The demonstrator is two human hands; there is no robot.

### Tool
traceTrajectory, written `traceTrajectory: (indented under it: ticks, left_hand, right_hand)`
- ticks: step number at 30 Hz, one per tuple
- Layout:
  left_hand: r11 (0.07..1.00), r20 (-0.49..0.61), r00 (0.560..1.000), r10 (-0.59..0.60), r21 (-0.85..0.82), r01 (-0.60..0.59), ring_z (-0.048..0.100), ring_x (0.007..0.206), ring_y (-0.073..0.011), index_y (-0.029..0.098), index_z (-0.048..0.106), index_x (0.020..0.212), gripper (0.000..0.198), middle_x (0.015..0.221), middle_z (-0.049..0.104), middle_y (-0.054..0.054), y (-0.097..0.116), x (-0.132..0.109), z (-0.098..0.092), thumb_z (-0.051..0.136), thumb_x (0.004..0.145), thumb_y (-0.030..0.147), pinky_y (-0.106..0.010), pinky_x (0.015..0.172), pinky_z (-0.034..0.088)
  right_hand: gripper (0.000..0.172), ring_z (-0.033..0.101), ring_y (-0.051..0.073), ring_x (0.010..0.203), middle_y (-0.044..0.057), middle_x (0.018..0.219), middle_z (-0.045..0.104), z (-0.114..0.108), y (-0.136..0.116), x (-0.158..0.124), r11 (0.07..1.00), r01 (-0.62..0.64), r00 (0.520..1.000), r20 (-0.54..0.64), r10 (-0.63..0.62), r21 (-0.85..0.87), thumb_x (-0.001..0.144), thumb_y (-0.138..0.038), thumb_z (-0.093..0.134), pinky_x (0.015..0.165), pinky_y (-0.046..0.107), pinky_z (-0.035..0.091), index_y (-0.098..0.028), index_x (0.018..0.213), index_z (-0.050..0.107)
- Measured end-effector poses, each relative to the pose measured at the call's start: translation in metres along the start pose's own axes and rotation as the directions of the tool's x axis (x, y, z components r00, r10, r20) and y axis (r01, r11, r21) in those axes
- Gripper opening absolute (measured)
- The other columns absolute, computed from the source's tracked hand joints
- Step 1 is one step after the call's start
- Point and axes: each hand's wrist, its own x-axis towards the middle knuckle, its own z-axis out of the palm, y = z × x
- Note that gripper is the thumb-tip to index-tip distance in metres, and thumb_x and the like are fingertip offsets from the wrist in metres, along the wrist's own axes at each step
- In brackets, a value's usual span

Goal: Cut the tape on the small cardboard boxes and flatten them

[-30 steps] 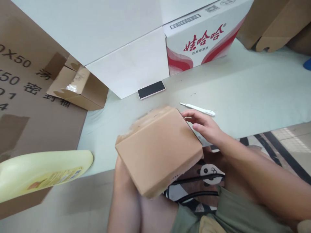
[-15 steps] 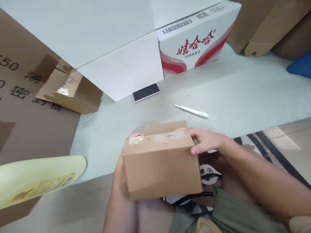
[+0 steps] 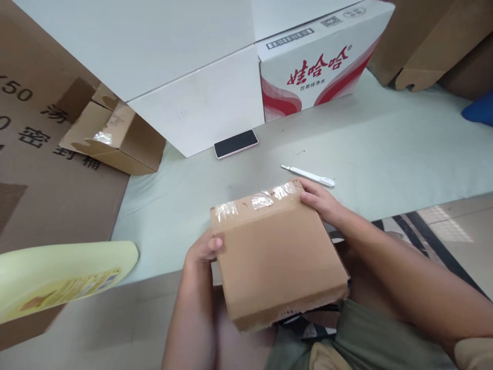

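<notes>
Between my two hands I hold a brown cardboard box [image 3: 277, 257], tilted above my lap at the table's front edge. Strips of shiny clear tape cross its far edge. My left hand [image 3: 204, 246] grips the left side, thumb on the top face and the other fingers mostly hidden. At the far right corner, my right hand [image 3: 318, 200] clasps the box with its thumb on top. Just beyond that hand a white-handled scalpel [image 3: 310, 176] lies on the table. The underside of the box is hidden.
A phone [image 3: 236, 144] lies against a large white box [image 3: 208, 103], beside a white and red carton [image 3: 318, 77]. At left are a small open cardboard box [image 3: 127, 139] and a pale yellow bottle [image 3: 69, 277]. The table [image 3: 404, 149] has a pale green cover.
The box has tipped, so its broad face and taped far edge now show. My left thumb has come into view on its left side. The scalpel and phone stay put on the table.
</notes>
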Motion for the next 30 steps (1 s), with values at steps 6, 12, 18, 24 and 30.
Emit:
traceTrajectory:
  ticks: [6,12,18,24,30]
  left_hand:
    - [0.989,-0.147,0.987,-0.068,-0.142,0.047,0.071,0.091,-0.0380,0.020,0.071,0.107,0.061,0.098,0.075,-0.014,0.002,0.009,-0.022,0.074,0.064,0.064,-0.048,0.075,0.059]
    - [0.962,-0.379,0.925,0.010,-0.249,-0.112,0.070,0.087,-0.0321,0.020,0.068,0.112,0.064,0.099,0.075,-0.011,0.009,0.016,-0.008,0.065,0.071,0.068,-0.042,0.074,0.058]
    - [0.928,-0.438,0.899,-0.002,-0.335,-0.161,0.070,0.082,-0.0281,0.024,0.067,0.113,0.060,0.095,0.075,-0.006,0.021,0.029,-0.002,0.054,0.078,0.071,-0.040,0.071,0.057]
    - [0.958,-0.495,0.867,0.046,-0.224,-0.179,0.069,0.099,-0.0317,0.021,0.068,0.115,0.068,0.109,0.074,-0.010,0.011,0.039,0.005,0.055,0.076,0.075,-0.041,0.081,0.057]
    - [0.836,-0.472,0.690,0.549,0.320,-0.447,0.034,0.146,-0.0356,0.036,0.038,0.146,0.099,0.163,0.028,-0.009,-0.005,0.048,0.008,0.076,0.061,0.069,-0.048,0.110,0.041]
  right_hand:
    - [0.043,0.060,0.027,0.115,0.011,0.121,0.064,0.000,0.007,0.001,0.996,0.013,0.950,-0.310,-0.040,-0.090,0.087,-0.053,0.053,0.096,0.046,0.048,-0.024,0.120,0.057]
    - [0.039,0.056,0.031,0.126,0.009,0.128,0.064,-0.007,0.009,-0.003,0.988,0.123,0.985,-0.110,-0.134,-0.098,0.092,-0.053,0.051,0.106,0.051,0.044,-0.025,0.118,0.061]
    - [0.063,0.047,0.034,0.137,0.011,0.147,0.050,0.003,0.010,-0.009,0.863,0.379,0.915,0.001,-0.402,-0.334,0.085,-0.048,0.062,0.111,0.054,0.040,-0.030,0.142,0.044]
    - [0.078,0.064,0.041,0.112,0.014,0.133,0.063,0.024,0.013,-0.012,0.806,0.026,0.937,-0.267,-0.227,-0.592,0.071,-0.033,0.070,0.087,0.058,0.053,-0.029,0.143,0.041]
    - [0.036,0.064,0.038,0.116,0.014,0.117,0.071,0.021,0.011,-0.002,0.950,-0.034,0.840,-0.523,-0.142,-0.311,0.078,-0.032,0.056,0.090,0.056,0.053,-0.022,0.113,0.061]
